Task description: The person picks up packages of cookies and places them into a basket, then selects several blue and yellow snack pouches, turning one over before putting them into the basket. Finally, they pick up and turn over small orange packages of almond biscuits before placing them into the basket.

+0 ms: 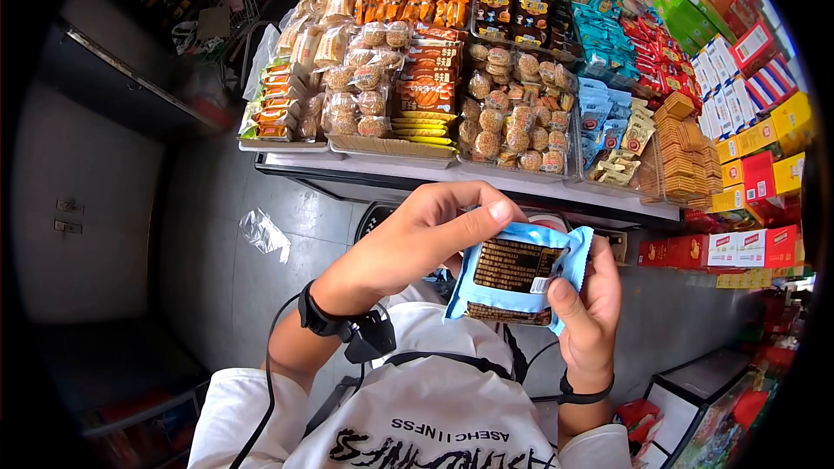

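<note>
A light-blue sealed snack packet [512, 274] is held in front of my chest, its dark panel of small print and a white barcode patch facing up. My left hand [426, 230] grips the packet's far left edge, with the thumb along the top and the other fingers partly hidden behind. On the right side, my right hand [591, 313] pinches it, thumb on the front near the barcode and fingers behind. Both hands are closed on the same packet. Its contents cannot be seen.
Beyond my hands stands a display counter [365, 181] with trays of wrapped snacks, including round sesame cakes [512, 126] and blue packets [599, 113]. Stacked boxes [756, 247] line the right. A clear plastic wrapper [265, 234] lies on the grey floor [208, 208].
</note>
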Demonstrator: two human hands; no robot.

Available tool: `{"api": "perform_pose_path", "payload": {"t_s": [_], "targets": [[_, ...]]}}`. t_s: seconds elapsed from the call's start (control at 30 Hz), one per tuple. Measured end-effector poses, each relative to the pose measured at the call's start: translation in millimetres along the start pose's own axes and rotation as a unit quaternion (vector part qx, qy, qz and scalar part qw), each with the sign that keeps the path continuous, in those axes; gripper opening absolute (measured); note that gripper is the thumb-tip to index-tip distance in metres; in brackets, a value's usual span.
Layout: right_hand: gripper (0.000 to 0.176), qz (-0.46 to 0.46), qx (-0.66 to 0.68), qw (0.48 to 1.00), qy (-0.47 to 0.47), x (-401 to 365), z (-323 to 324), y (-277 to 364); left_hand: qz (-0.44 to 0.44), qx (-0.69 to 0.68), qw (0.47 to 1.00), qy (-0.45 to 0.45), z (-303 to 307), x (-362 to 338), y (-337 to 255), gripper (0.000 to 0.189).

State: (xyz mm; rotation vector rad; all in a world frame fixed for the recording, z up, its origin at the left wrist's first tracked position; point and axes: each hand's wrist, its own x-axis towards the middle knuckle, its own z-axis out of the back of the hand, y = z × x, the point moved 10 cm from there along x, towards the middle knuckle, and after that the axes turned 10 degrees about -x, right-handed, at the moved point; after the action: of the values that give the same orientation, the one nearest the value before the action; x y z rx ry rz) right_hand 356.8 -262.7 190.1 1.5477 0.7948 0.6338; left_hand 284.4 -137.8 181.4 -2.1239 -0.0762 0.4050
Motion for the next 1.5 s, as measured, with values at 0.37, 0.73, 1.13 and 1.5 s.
{"api": "perform_pose_path", "payload": {"t_s": [0.37,0.73,1.13,1.5], "targets": [[0.048,-0.055,0.053,0.997,0.004,3.8,3.0,-5.5,0.020,-0.050,0.999,-0.003,0.0,7.2,9.2,0.040],[0.063,-0.063,0.080,0.994,0.027,-1.9,7.3,-2.9,0.039,-0.060,0.997,-0.028,3.6,14.9,18.3,0.039],[0.073,-0.064,0.108,0.991,0.050,-6.8,1.7,-6.6,0.037,-0.043,0.998,-0.025,4.7,11.1,21.9,0.040],[0.070,-0.075,0.120,0.989,0.052,-8.5,-9.2,-16.7,0.052,-0.036,0.997,-0.049,16.6,-1.3,27.4,0.040]]}}
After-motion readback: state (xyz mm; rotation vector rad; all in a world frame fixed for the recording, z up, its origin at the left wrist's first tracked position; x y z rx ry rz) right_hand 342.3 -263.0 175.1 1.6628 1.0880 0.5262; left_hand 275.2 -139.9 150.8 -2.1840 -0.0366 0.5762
